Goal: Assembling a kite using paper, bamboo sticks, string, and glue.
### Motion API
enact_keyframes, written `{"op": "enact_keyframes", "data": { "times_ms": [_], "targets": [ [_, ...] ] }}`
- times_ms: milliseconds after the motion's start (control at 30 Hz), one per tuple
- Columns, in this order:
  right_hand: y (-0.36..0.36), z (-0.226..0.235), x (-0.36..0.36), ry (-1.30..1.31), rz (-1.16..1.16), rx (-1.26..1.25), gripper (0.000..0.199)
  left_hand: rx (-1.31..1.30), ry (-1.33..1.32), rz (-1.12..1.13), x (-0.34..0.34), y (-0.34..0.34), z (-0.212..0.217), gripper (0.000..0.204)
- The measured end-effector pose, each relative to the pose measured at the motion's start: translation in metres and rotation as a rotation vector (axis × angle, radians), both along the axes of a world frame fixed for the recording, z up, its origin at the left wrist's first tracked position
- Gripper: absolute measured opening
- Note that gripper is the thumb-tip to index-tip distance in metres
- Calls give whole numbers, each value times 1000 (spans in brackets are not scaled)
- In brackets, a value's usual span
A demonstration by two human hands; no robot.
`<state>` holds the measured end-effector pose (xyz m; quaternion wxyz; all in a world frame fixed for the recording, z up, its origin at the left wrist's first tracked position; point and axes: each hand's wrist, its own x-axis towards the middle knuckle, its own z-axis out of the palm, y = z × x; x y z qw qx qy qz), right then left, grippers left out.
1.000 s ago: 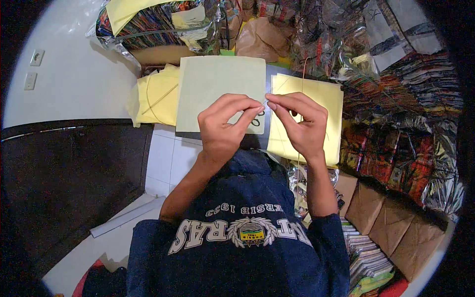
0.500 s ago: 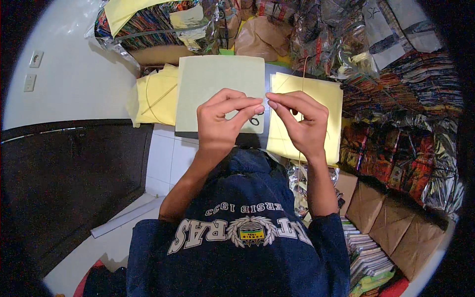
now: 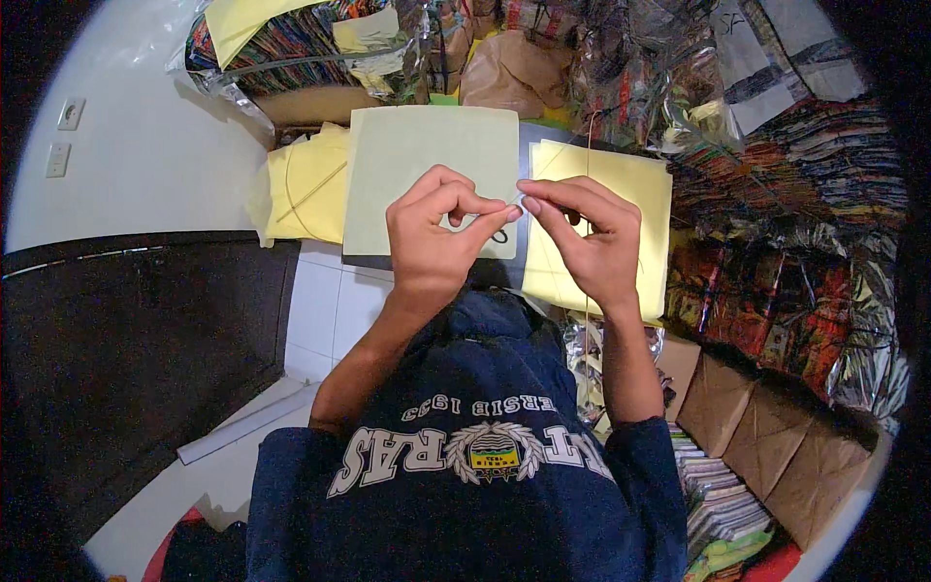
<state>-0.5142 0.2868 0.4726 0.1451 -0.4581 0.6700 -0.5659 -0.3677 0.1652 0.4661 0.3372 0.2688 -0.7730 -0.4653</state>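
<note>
My left hand [image 3: 436,228] and my right hand [image 3: 593,233] meet fingertip to fingertip, each closed in a pinch. What they pinch is too small to make out; a pale speck shows between the tips. A thin brown cord [image 3: 591,145] runs lengthwise past my right hand, partly hidden by it; whether the fingers hold it I cannot tell. Beneath my left hand lies a pale green sheet [image 3: 427,145] with dark handwritten marks, largely covered by the fingers. Below my right hand rests a stack of yellow sheets [image 3: 645,223].
More yellow sheets [image 3: 325,189] with a thin cord across them lie to the left. Plastic-wrapped bundles [image 3: 301,48] line the back, and others [image 3: 776,310] the right. Brown paper packages [image 3: 766,436] stand near right. A dark panel [image 3: 145,378] is at left, beside a white wall [image 3: 175,165].
The left index finger has bent more and its tip has drawn slightly back. The right fingertips have shifted a little left, and the cord's upper end has moved slightly left.
</note>
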Motion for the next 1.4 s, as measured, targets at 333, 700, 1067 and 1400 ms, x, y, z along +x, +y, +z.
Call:
{"op": "enact_keyframes", "data": {
  "times_ms": [333,700,1067,1400],
  "targets": [
    [2,1,3,-59,37,13,22,-121,25,30,0,4,-1,16],
    [4,-11,10,-318,31,-30,17,-156,133,-16,-1,12,-28,19],
    [4,-9,13,-358,53,3,18,-25,84,-72,11,7,-29,19],
    [2,-8,11,-384,43,-49,17,708,163,-300,16,11,-12,27]
  ]
}}
